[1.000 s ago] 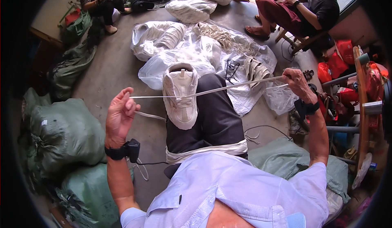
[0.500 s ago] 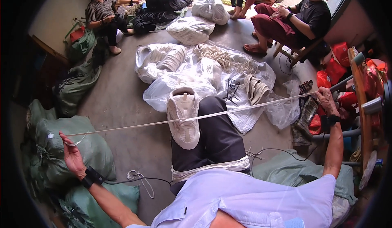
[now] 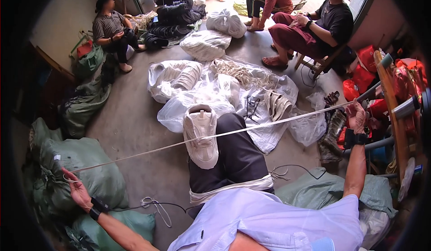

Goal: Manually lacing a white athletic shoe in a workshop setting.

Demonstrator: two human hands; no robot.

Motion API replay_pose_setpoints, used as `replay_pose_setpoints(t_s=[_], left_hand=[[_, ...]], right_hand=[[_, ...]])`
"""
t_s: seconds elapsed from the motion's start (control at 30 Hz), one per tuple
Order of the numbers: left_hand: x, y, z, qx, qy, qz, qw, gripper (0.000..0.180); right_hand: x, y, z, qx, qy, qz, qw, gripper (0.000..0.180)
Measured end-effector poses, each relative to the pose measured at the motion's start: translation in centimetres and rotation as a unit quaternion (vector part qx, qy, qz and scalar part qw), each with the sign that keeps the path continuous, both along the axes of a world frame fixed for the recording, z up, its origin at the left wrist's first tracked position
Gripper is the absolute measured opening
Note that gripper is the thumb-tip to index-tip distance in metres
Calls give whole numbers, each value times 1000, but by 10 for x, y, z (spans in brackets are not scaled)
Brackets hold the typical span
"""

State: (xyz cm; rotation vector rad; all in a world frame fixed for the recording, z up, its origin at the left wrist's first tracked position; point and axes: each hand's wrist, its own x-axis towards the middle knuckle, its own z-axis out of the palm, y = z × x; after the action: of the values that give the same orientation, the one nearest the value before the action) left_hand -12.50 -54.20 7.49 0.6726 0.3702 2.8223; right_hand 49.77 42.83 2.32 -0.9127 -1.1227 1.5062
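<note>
I am holding a white lace [image 3: 251,128] taut through the shoe [image 3: 200,135] on my knee at frame centre. Since a second ago, my left hand [image 3: 77,189], pinching one end, has swung far lower left; my right hand [image 3: 357,116] is gripping the other end at right. The lace is now pulled through fully.

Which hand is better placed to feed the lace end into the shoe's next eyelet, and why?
Probably the right hand: it pinches the white lace high and taut. The left hand is flung farther from the white shoe, low beside the green sacks.
</note>
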Motion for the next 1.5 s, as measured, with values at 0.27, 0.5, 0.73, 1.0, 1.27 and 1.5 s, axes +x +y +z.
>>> replay_pose_setpoints(t_s=[0.27,0.5,0.73,1.0,1.27,1.5], left_hand=[[-5,-77,-23,-83,66,49,993,45],[15,-93,-21,-216,-18,135,967,30],[30,-53,-30,-223,-281,268,894,27],[25,-114,-62,-133,-255,196,938,26],[27,-115,-71,-143,-108,53,982,26],[25,-100,-76,-110,-352,281,886,29]], right_hand=[[-3,21,-9,-135,237,36,961,15],[-53,-20,9,-86,216,93,968,16],[-81,-50,22,-55,187,167,967,21],[-101,-59,22,-86,170,169,967,23],[-110,-69,14,-74,126,189,971,17],[-143,-121,33,-16,42,189,981,10]])
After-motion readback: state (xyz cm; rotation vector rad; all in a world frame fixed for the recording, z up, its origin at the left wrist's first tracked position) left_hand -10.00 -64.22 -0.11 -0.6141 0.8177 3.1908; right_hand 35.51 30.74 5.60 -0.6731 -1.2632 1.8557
